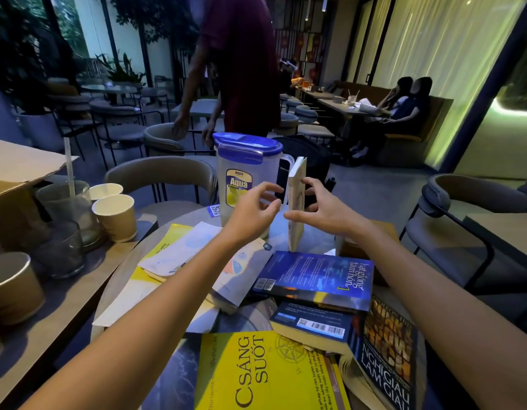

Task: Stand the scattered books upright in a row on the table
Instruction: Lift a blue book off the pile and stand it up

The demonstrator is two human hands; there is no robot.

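While a cream paperback [296, 202] stands upright on the round worktop [108, 291] just beside the Aqua pitcher [244, 179], the right hand [318, 208] holds its edge with loosely curled fingers and the left hand [253, 211] hovers open beside it. The blue book [315, 276] and yellow book [262, 374] lie flat among the scattered pile nearer the camera.

dim café | grey cushioned chairs [164, 176] | glowing green curtains [451, 54] | long bench table [342, 105]
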